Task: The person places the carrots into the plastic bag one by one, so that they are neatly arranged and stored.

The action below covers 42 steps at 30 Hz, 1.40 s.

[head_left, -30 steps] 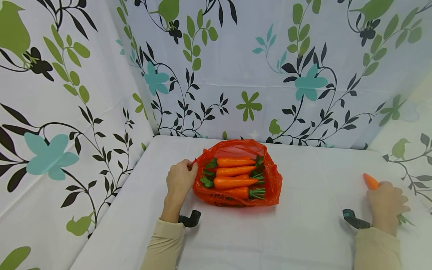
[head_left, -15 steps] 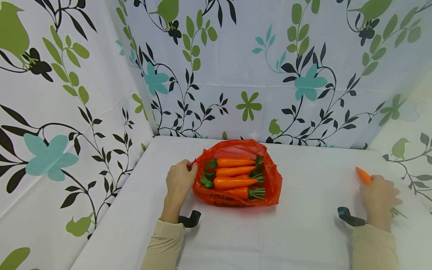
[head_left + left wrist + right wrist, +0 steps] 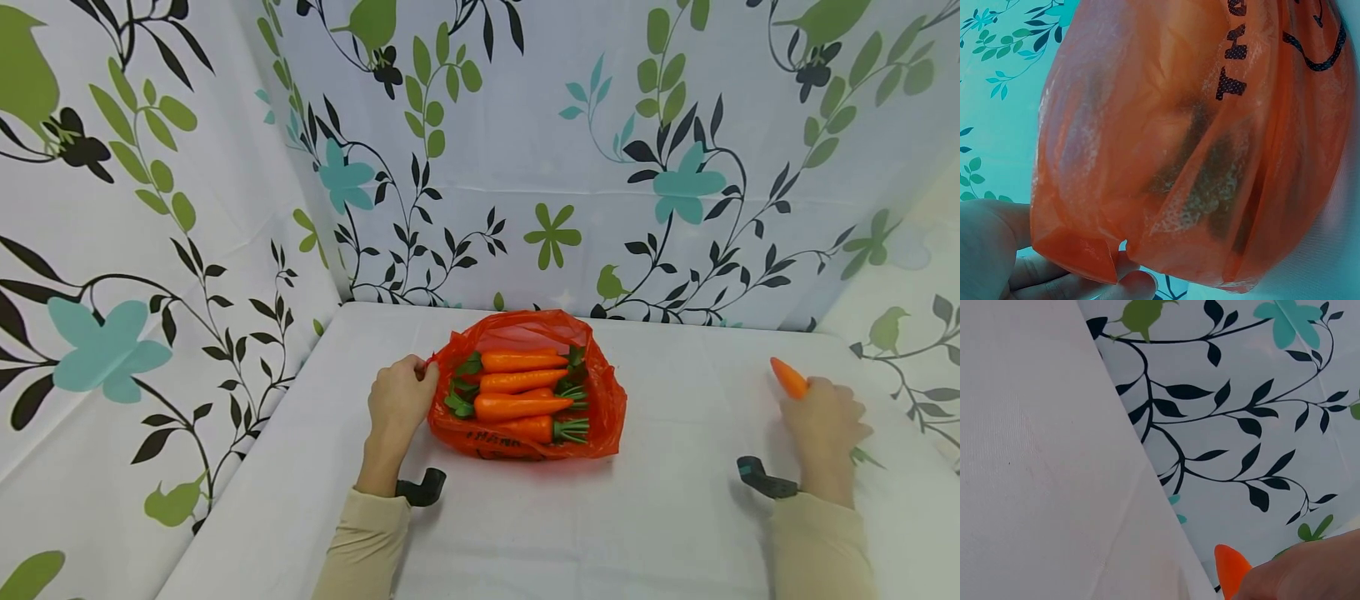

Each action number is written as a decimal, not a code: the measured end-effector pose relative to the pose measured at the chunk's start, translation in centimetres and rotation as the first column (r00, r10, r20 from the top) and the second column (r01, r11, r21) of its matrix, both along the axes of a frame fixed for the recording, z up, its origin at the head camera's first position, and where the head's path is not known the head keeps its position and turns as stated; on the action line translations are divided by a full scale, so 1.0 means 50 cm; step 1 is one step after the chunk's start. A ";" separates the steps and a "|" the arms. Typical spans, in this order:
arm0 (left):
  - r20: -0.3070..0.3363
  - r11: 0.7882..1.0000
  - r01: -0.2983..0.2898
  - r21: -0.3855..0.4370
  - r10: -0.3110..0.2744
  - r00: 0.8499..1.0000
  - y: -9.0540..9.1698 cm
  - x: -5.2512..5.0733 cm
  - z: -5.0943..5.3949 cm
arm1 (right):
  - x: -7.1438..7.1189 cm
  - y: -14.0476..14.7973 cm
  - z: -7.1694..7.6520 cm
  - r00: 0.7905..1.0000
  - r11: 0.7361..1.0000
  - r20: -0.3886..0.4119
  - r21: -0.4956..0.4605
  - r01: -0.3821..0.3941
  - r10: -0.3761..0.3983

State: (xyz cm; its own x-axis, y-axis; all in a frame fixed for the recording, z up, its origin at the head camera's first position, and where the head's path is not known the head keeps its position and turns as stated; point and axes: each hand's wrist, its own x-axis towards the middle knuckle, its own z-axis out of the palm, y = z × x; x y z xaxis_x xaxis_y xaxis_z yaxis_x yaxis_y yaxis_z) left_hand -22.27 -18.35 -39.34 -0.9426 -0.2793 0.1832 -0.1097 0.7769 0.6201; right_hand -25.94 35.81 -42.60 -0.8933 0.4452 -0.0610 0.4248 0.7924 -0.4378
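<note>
A red plastic bag (image 3: 611,417) lies with its mouth spread on the white table, and several carrots (image 3: 517,382) with green tops rest inside it. My left hand (image 3: 399,400) pinches the bag's left edge between thumb and fingers. In the left wrist view the thin bag (image 3: 1147,156) fills most of the picture, with the left hand (image 3: 1054,275) at its lower edge. Far to the right, my right hand (image 3: 825,425) grips a single carrot (image 3: 789,377), its tip pointing up and left and its green top poking out behind. Only an orange tip of that carrot (image 3: 1230,570) shows in the right wrist view.
The white table (image 3: 675,517) reaches from the left edge across to the right. Behind it and at the sides hangs a patterned curtain (image 3: 480,175) with leaves, flowers and birds. A black wrist camera mount (image 3: 423,487) sits beside the left wrist, another mount (image 3: 763,477) beside the right.
My right hand has moved leftward and slightly away from me, carrying the carrot with it. The left hand, the bag and the carrots inside have stayed in place.
</note>
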 end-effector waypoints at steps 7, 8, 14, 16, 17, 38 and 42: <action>-0.005 1.000 0.003 -0.004 -0.003 1.000 0.000 0.000 0.000 | -0.007 -0.020 0.009 0.999 0.999 -0.019 0.021 -0.037 0.037; -0.006 1.000 0.002 -0.005 -0.002 1.000 0.000 0.000 0.000 | -0.008 -0.023 0.011 0.999 0.999 -0.020 0.024 -0.041 0.041; -0.007 1.000 0.004 -0.006 -0.004 1.000 0.000 0.000 0.000 | -0.014 -0.047 0.019 0.996 0.996 -0.055 0.052 -0.070 0.073; -0.007 1.000 0.005 -0.004 -0.005 1.000 0.000 0.000 0.000 | -0.015 -0.058 0.023 0.995 0.996 -0.070 0.054 -0.074 0.077; -0.007 1.000 0.006 -0.003 -0.006 1.000 0.000 0.000 0.000 | -0.015 -0.063 0.025 0.994 0.995 -0.080 0.057 -0.076 0.080; -0.007 1.000 0.005 -0.003 -0.005 1.000 0.000 -0.001 -0.001 | -0.011 -0.182 0.069 0.939 0.970 -0.260 0.155 -0.189 0.224; -0.001 1.000 0.006 -0.003 -0.006 1.000 0.001 -0.001 -0.001 | -0.008 -0.206 0.076 0.927 0.962 -0.282 0.182 -0.201 0.247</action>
